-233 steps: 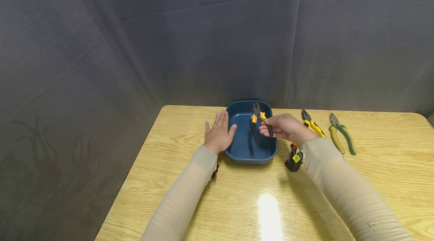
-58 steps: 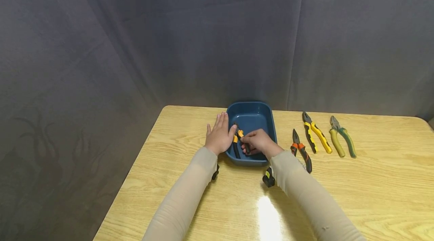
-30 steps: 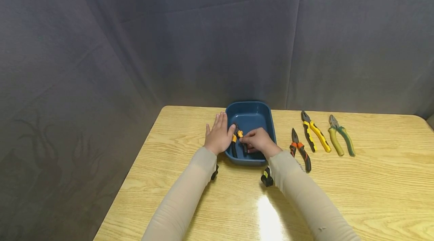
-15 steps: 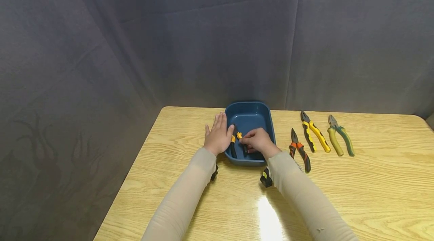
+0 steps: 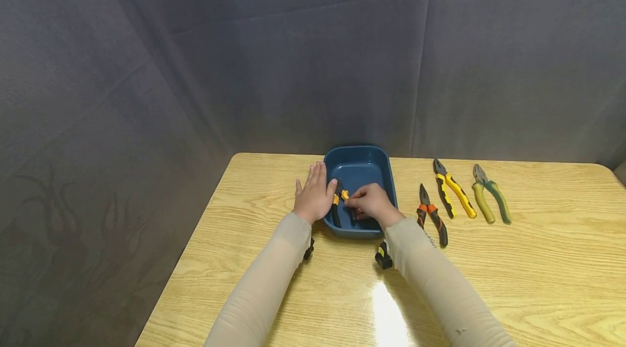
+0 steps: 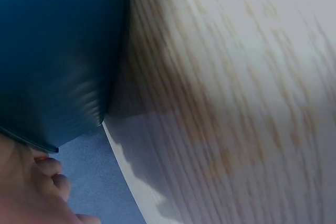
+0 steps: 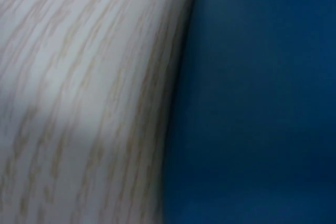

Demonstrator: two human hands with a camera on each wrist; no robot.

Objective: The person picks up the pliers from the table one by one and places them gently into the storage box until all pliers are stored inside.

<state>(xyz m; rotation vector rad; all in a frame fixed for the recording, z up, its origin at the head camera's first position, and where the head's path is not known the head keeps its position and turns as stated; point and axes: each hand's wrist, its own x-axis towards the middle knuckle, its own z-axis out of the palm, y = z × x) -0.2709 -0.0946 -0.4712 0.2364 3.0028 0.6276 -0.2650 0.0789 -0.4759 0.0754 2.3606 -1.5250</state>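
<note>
A pair of pliers with yellow-and-black handles (image 5: 336,212) lies in the left part of a blue tub (image 5: 359,170), handles spread. My right hand (image 5: 373,203) reaches into the tub and pinches the right handle between thumb and fingers. My left hand (image 5: 314,199) rests on the tub's left rim, fingers straight, its thumb over the inside and partly covering the pliers. The left wrist view has the tub's outer wall (image 6: 58,61) with the left fingers at its rim. Only the tub's wall (image 7: 252,103) and wood show in the right wrist view; the right hand is not visible there.
To the tub's right on the wooden table (image 5: 548,260) lie long-nose pliers with orange-and-black handles (image 5: 437,225), yellow-and-black pliers (image 5: 460,196) and green-and-yellow pliers (image 5: 499,200). A grey curtain (image 5: 313,64) hangs behind the table's back edge.
Since the earliest frame, my right hand has lowered the pliers into the tub and moved them left beside my left thumb. Over the last second almost nothing has moved.
</note>
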